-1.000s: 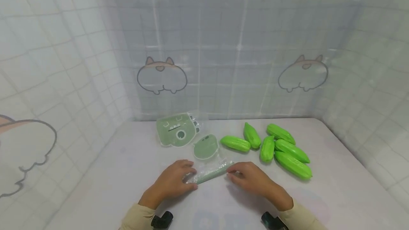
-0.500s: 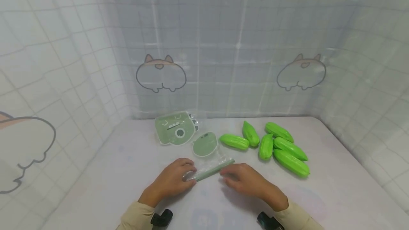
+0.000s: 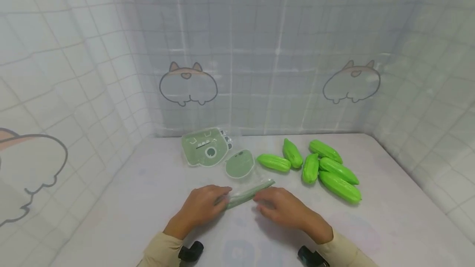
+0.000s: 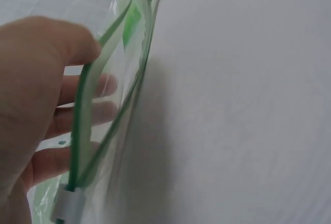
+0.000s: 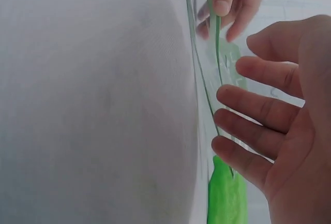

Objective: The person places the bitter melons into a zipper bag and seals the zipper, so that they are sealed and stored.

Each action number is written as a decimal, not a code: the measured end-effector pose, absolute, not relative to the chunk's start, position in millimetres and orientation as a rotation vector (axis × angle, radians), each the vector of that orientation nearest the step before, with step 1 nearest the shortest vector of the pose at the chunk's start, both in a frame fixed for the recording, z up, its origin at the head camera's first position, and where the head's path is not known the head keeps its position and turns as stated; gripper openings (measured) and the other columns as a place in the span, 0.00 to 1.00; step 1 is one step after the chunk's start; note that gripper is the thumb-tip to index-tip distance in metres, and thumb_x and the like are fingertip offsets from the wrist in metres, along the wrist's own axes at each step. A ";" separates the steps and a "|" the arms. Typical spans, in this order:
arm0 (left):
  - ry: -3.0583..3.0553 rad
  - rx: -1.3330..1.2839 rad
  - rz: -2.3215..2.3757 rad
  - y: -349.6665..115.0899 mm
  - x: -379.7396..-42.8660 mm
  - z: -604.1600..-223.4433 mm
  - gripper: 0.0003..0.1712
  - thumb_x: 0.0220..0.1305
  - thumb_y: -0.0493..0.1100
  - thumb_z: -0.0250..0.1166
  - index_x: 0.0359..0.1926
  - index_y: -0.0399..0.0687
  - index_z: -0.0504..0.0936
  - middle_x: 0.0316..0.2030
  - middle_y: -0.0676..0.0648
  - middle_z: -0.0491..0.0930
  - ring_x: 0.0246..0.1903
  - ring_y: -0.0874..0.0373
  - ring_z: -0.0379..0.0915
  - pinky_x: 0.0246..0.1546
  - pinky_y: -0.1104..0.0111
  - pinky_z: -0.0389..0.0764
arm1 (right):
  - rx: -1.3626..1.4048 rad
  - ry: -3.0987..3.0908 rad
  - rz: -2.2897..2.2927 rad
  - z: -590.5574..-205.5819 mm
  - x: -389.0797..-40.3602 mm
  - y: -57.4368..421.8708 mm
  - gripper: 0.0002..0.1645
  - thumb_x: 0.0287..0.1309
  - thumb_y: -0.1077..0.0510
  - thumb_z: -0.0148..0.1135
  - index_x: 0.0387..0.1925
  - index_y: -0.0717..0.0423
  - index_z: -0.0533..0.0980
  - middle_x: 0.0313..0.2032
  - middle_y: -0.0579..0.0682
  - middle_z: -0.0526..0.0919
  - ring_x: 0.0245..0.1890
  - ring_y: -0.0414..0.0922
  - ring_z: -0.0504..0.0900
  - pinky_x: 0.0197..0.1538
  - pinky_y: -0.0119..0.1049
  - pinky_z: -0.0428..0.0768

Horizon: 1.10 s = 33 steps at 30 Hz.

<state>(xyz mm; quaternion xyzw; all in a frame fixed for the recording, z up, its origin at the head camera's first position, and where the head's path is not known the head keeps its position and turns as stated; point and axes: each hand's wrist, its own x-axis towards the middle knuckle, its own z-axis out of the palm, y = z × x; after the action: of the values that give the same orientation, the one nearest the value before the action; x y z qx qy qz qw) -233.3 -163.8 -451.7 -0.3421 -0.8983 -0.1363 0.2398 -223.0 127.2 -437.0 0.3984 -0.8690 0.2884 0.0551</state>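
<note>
A clear zip bag with green edging and dinosaur-style print lies flat on the table, its mouth towards me. My left hand pinches the near lip of the mouth, thumb on one side and fingers showing through the plastic on the other. In the left wrist view the green lips stand apart, with a white slider at one end. My right hand is at the right part of the mouth, its fingers loosely extended, fingertips right at the green edge.
Several bright green cucumber-like vegetables lie to the right and behind my right hand. Printed green dinosaur shapes show on the bag's far part. A white tiled-pattern curtain stands behind the table and along both sides.
My left hand's fingers have closed in over the bag's lip. The right hand has shifted left along the mouth, away from its right end. The vegetables have stayed put.
</note>
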 end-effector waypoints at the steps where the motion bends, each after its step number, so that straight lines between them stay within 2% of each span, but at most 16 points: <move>1: -2.461 -0.932 -0.390 -163.5 -233.4 -452.0 0.14 0.61 0.46 0.70 0.49 0.56 0.88 0.40 0.55 0.87 0.39 0.60 0.84 0.36 0.62 0.83 | 1.206 -2.637 0.877 -436.9 -223.3 126.6 0.12 0.65 0.58 0.63 0.48 0.56 0.84 0.49 0.43 0.85 0.52 0.41 0.82 0.56 0.42 0.78; 5: -2.449 -0.920 -0.435 -161.3 -234.2 -453.8 0.14 0.61 0.43 0.72 0.48 0.56 0.87 0.42 0.56 0.87 0.40 0.60 0.85 0.36 0.62 0.83 | 1.197 -2.649 0.887 -436.9 -223.5 124.7 0.12 0.65 0.58 0.63 0.48 0.56 0.84 0.49 0.44 0.85 0.52 0.42 0.82 0.57 0.42 0.77; 12: -2.372 -0.914 -0.483 -158.4 -236.0 -455.5 0.10 0.58 0.36 0.72 0.39 0.56 0.87 0.37 0.57 0.87 0.37 0.61 0.84 0.32 0.62 0.82 | 1.252 -2.692 0.831 -434.2 -221.1 116.7 0.15 0.67 0.56 0.62 0.51 0.54 0.84 0.54 0.48 0.84 0.57 0.44 0.79 0.61 0.44 0.74; 18: -2.325 -0.946 -0.511 -157.6 -238.1 -455.0 0.14 0.55 0.30 0.69 0.32 0.58 0.87 0.35 0.60 0.86 0.35 0.64 0.83 0.31 0.65 0.81 | 1.276 -2.752 0.794 -435.4 -223.5 111.3 0.15 0.68 0.55 0.60 0.52 0.54 0.83 0.57 0.48 0.82 0.60 0.44 0.77 0.63 0.44 0.72; 26: -2.313 -1.018 -0.387 -161.0 -236.7 -452.2 0.14 0.52 0.30 0.71 0.35 0.53 0.89 0.41 0.56 0.86 0.41 0.61 0.83 0.38 0.65 0.82 | 1.277 -2.825 0.797 -436.1 -225.9 106.8 0.17 0.68 0.54 0.59 0.54 0.54 0.82 0.59 0.50 0.80 0.62 0.45 0.76 0.64 0.44 0.71; 33: -2.387 -0.955 -0.251 -172.7 -225.8 -446.1 0.13 0.47 0.34 0.72 0.31 0.58 0.90 0.40 0.54 0.85 0.38 0.59 0.82 0.32 0.63 0.82 | 1.302 -2.823 0.811 -437.0 -227.1 108.4 0.17 0.68 0.54 0.60 0.54 0.55 0.82 0.60 0.51 0.80 0.63 0.46 0.75 0.65 0.45 0.70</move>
<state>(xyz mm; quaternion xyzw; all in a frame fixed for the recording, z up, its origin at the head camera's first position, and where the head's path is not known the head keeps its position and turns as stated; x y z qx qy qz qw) -225.8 -172.7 -446.1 -0.3553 -0.8883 -0.0935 0.2755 -227.1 108.4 -437.0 0.4051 -0.8781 0.2523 -0.0354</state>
